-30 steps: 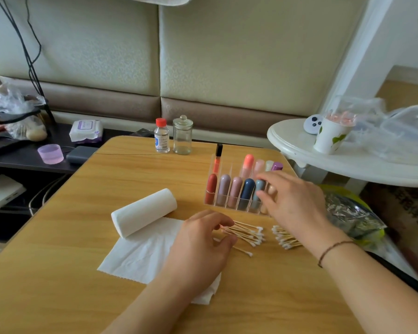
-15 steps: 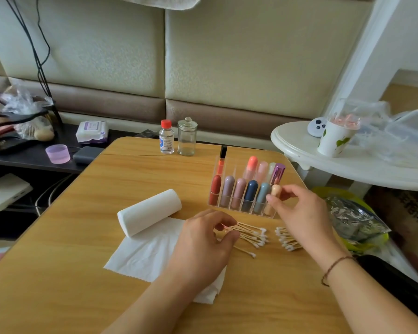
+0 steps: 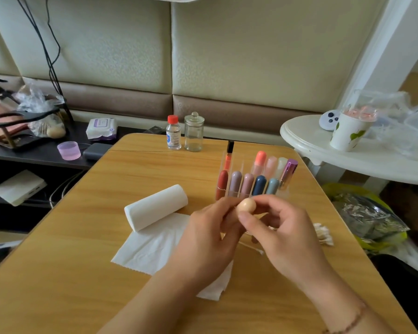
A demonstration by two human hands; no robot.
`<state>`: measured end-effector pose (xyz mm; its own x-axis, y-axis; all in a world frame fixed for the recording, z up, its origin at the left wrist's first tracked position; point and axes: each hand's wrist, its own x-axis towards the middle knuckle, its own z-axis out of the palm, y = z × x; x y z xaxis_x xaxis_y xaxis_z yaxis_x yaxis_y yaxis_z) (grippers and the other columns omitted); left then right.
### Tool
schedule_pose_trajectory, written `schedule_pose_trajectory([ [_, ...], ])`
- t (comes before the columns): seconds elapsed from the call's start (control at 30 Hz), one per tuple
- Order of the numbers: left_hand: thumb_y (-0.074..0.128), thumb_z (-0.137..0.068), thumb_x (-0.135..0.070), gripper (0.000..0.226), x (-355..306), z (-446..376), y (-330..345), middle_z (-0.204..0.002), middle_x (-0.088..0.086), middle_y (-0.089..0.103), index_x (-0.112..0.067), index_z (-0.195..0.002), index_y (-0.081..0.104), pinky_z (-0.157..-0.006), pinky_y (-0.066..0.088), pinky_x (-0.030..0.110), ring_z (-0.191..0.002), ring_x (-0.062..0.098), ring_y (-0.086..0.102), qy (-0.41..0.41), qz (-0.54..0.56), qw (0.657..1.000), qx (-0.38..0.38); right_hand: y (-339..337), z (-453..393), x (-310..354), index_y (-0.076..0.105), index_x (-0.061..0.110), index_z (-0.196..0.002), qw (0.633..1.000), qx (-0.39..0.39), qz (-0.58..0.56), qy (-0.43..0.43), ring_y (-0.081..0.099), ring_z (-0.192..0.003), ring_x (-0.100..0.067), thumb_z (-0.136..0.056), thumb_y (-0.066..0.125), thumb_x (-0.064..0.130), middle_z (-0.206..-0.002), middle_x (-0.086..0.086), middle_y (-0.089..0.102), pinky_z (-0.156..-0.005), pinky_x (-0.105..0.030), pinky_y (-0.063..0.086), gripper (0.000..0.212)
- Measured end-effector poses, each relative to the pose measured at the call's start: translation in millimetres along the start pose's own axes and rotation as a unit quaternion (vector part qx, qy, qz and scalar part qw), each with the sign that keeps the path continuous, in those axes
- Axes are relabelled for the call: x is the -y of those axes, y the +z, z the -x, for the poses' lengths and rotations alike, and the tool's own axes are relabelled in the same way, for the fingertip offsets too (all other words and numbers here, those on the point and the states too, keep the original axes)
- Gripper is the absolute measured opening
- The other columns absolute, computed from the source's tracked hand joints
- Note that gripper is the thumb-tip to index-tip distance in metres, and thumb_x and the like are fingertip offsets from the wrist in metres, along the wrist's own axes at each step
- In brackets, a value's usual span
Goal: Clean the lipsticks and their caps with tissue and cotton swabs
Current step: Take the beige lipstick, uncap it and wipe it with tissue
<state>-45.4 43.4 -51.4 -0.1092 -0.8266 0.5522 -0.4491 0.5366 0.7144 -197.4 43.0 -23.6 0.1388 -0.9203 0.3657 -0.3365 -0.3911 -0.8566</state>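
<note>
Over the wooden worktop (image 3: 82, 237), left hand (image 3: 210, 239) and right hand (image 3: 282, 235) together pinch a peach lipstick (image 3: 246, 205).

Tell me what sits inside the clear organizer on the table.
The clear organizer holds capped lipsticks upright in two rows: red, mauve, pink, navy and grey-blue in front; orange gloss, coral, pale pink, cream and purple behind. The hands cover its lower front edge.

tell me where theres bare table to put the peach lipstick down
Bare wood lies left of the tissue roll, and between the roll and the small bottle. Crowded: around the lipstick organizer, tissue sheet and cotton swabs.
</note>
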Motion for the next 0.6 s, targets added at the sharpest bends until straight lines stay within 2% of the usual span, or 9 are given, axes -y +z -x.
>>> schedule_pose_trajectory([
  [0.1,0.059,-0.094,-0.012,0.018,1.8,0.1,-0.7,-0.092,-0.016,0.063,-0.02,-0.109,0.065,-0.071,0.041,0.01,-0.086,0.001,0.059,0.024,-0.024,0.999,0.022,1.8,2.4,-2.7,0.072,0.024,-0.086,0.999,-0.019,0.018,-0.019,0.068,-0.068,-0.013,-0.08,0.069,0.05,-0.074,0.007,0.072,-0.058,-0.026,0.055,0.026],
  [0.2,0.054,-0.1,-0.023,0.01,1.4,0.2,-2.0,-0.095,-0.014,0.06,-0.019,-0.106,0.061,-0.072,0.047,0.021,-0.089,0.007,0.059,0.037,-0.02,0.997,0.068,1.3,1.2,-6.9,0.071,0.018,-0.083,1.0,-0.001,0.004,-0.012,0.064,-0.057,-0.009,-0.082,0.067,0.048,-0.064,0.01,0.069,-0.052,-0.018,0.048,0.031],
  [0.27,0.051,-0.101,-0.029,0.014,1.6,-0.1,-3.1,-0.093,-0.011,0.062,-0.017,-0.104,0.06,-0.07,0.048,0.029,-0.085,0.009,0.059,0.048,-0.029,0.995,0.079,2.8,1.1,-7.8,0.071,0.016,-0.081,1.0,0.012,-0.006,-0.017,0.061,-0.054,-0.006,-0.084,0.065,0.044,-0.06,0.011,0.066,-0.052,-0.014,0.044,0.029],
  [0.33,0.05,-0.102,-0.03,0.015,2.4,0.1,-3.8,-0.09,-0.01,0.065,-0.017,-0.103,0.058,-0.065,0.048,0.033,-0.078,0.01,0.061,0.06,-0.045,0.994,0.082,4.2,1.3,-9.2,0.071,0.017,-0.08,1.0,0.019,-0.012,-0.017,0.059,-0.052,-0.007,-0.085,0.063,0.043,-0.059,0.01,0.066,-0.052,-0.014,0.044,0.028],
  [0.47,0.051,-0.102,-0.034,0.016,3.0,1.1,-4.9,-0.078,-0.01,0.066,-0.02,-0.105,0.057,-0.057,0.046,0.033,-0.066,0.008,0.059,0.064,-0.058,0.993,0.075,2.1,-0.2,-9.9,0.072,0.018,-0.081,0.999,0.034,-0.019,-0.013,0.057,-0.051,-0.009,-0.087,0.061,0.043,-0.061,0.0,0.065,-0.05,-0.022,0.046,0.028],
  [0.53,0.054,-0.1,-0.037,0.019,4.1,-0.1,-5.8,-0.075,-0.012,0.064,-0.02,-0.109,0.057,-0.057,0.046,0.029,-0.066,0.006,0.058,0.055,-0.034,0.995,0.076,1.4,-0.4,-8.4,0.072,0.019,-0.082,0.999,0.039,-0.012,-0.017,0.058,-0.053,-0.008,-0.086,0.062,0.043,-0.062,0.004,0.066,-0.052,-0.021,0.046,0.026],
  [0.6,0.057,-0.095,-0.044,0.032,2.9,-1.1,-5.8,-0.068,-0.02,0.06,-0.023,-0.118,0.052,-0.056,0.041,0.021,-0.061,0.003,0.054,0.028,-0.013,0.997,0.076,0.3,-1.4,-6.7,0.073,0.017,-0.082,0.999,0.02,-0.044,-0.009,0.06,-0.055,-0.011,-0.087,0.064,0.04,-0.064,0.002,0.069,-0.053,-0.022,0.047,0.025],
])
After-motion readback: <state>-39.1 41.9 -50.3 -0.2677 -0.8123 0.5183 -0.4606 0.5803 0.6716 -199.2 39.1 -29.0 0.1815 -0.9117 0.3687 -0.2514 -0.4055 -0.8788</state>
